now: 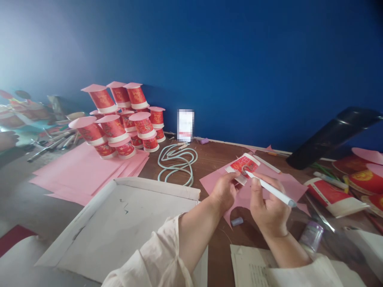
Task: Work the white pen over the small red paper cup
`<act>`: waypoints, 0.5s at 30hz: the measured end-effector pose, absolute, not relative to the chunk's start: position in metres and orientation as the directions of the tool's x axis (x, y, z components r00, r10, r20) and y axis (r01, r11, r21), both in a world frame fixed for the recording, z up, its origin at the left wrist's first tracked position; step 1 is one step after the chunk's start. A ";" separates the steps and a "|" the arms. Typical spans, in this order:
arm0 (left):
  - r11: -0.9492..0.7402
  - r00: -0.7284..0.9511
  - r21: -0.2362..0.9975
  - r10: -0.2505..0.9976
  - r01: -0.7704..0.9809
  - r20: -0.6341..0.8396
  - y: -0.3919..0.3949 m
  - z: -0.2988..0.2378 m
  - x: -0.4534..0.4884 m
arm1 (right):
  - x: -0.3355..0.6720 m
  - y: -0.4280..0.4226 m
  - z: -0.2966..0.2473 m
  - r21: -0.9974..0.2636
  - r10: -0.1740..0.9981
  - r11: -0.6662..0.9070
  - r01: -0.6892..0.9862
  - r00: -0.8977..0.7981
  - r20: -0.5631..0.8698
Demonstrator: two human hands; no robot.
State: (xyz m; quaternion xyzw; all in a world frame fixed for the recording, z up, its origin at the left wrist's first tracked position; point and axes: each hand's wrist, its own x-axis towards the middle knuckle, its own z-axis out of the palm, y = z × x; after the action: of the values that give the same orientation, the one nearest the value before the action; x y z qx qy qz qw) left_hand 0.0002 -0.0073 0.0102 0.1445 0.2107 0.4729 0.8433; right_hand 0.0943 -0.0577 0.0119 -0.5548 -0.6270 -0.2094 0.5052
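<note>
A red patterned paper cup [241, 162] with white edges lies on its side in my left hand [224, 190], whose fingers close round its near end. My right hand [271, 205] grips a white marker pen [272, 189], its tip at the cup's red printed side. Beneath both hands a cut sheet of pink paper [214, 181] lies on the brown table. A small grey-purple cap-like piece [237, 221] rests just below the paper. Part of the cup is hidden by my left fingers.
Stacked red cups with pink paper tops [140, 125] stand at the back left on pink sheets [68, 171]. A coiled cable [176, 163], a phone [185, 125], a shallow white box lid [119, 223], a black bottle [329, 137], scissors [324, 221] and a small jar [311, 236] surround my hands.
</note>
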 end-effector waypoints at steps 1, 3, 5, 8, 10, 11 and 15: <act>0.512 0.461 0.450 0.858 -0.732 -0.227 -0.007 0.011 0.000 | 0.094 -0.058 0.012 -0.297 0.486 0.302 0.906 0.122 0.866; 0.509 0.448 0.466 0.860 -0.724 -0.244 -0.008 0.012 0.001 | 0.093 -0.058 0.013 -0.292 0.496 0.311 0.904 0.108 0.862; 0.502 0.437 0.477 0.864 -0.722 -0.249 -0.008 0.012 0.001 | 0.093 -0.058 0.013 -0.285 0.511 0.316 0.905 0.091 0.855; 0.486 0.433 0.497 0.872 -0.719 -0.227 -0.009 0.012 0.002 | 0.092 -0.058 0.014 -0.281 0.519 0.302 0.911 0.090 0.850; 0.475 0.437 0.512 0.877 -0.716 -0.202 -0.009 0.012 0.002 | 0.092 -0.057 0.014 -0.286 0.513 0.291 0.913 0.104 0.852; 0.472 0.440 0.515 0.877 -0.716 -0.193 -0.009 0.012 0.002 | 0.092 -0.057 0.014 -0.290 0.512 0.290 0.912 0.108 0.852; 0.477 0.435 0.506 0.876 -0.719 -0.208 -0.009 0.011 0.002 | 0.092 -0.058 0.013 -0.296 0.528 0.305 0.905 0.098 0.844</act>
State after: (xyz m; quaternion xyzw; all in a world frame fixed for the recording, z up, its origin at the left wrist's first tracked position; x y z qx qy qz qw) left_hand 0.0020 -0.0089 0.0113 0.1738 0.2264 0.4808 0.8291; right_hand 0.0918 -0.0576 0.0134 -0.5570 -0.6434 -0.1931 0.4884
